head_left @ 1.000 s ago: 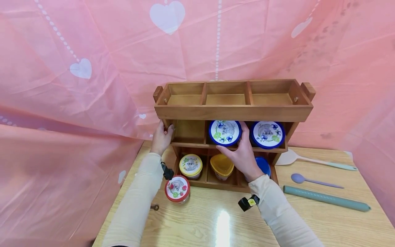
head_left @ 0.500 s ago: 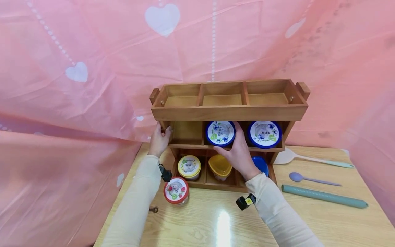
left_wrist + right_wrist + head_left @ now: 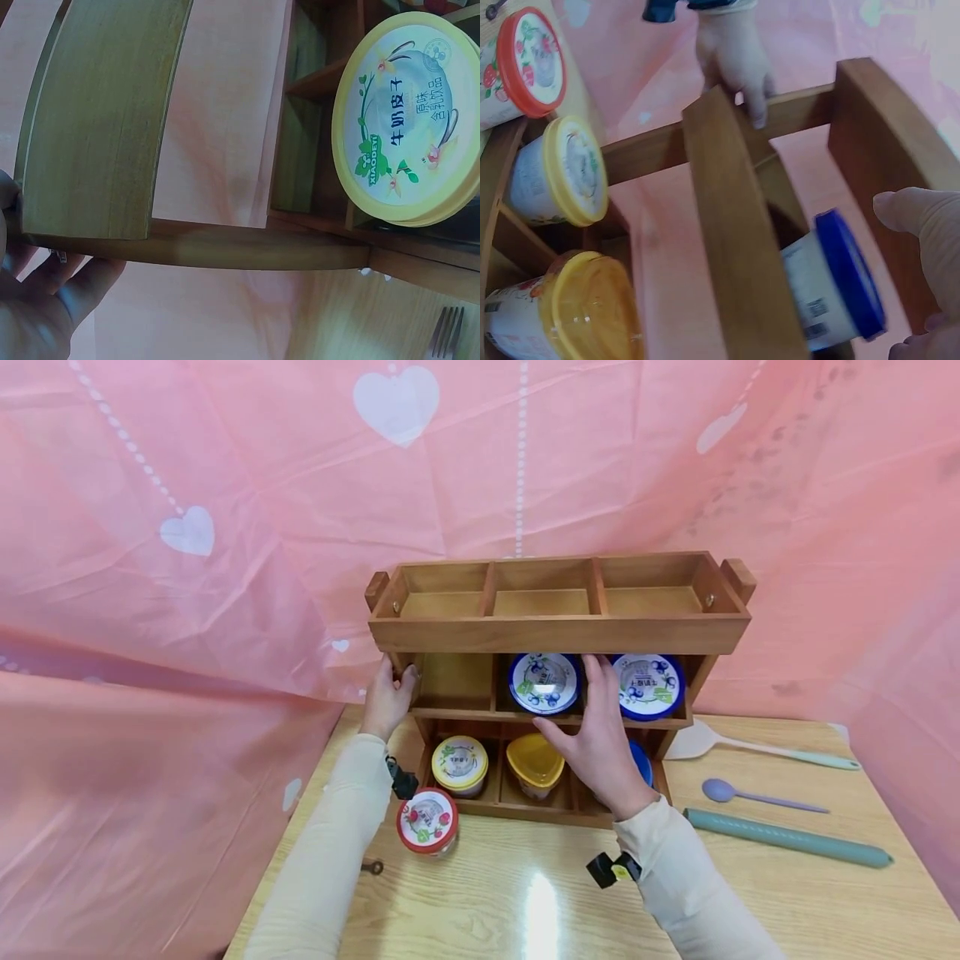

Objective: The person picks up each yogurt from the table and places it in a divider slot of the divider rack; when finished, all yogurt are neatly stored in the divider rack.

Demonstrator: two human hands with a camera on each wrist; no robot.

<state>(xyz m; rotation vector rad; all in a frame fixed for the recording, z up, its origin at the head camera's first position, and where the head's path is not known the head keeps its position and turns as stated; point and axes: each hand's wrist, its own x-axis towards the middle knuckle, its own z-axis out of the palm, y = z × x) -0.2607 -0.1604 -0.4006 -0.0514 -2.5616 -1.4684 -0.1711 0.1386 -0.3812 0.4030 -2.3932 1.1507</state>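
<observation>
My left hand (image 3: pixel 387 703) grips the left upright of a three-tier wooden shelf (image 3: pixel 558 636), fingers outside and thumb at the inner edge. A blue-lidded tub (image 3: pixel 544 683) printed with blueberries sits in the middle tier's centre compartment. My right hand (image 3: pixel 602 745) is spread just right of that tub, thumb and fingers apart; the right wrist view shows a gap between its thumb and the blue lid (image 3: pixel 851 274). Another blue-lidded tub (image 3: pixel 652 687) sits in the right compartment, partly behind my right fingers.
The bottom tier holds a yellow-lidded tub (image 3: pixel 461 766), an amber-topped tub (image 3: pixel 536 763) and a partly hidden blue one (image 3: pixel 641 763). A red-lidded tub (image 3: pixel 427 821) stands in front. At right lie a spatula (image 3: pixel 693 740), a purple spoon (image 3: pixel 722 791) and a green rod (image 3: pixel 787 838).
My right hand first holds the centre blue-lidded tub, then lets go and shifts right and slightly down. The tub stays in its compartment. My left hand keeps its grip on the shelf.
</observation>
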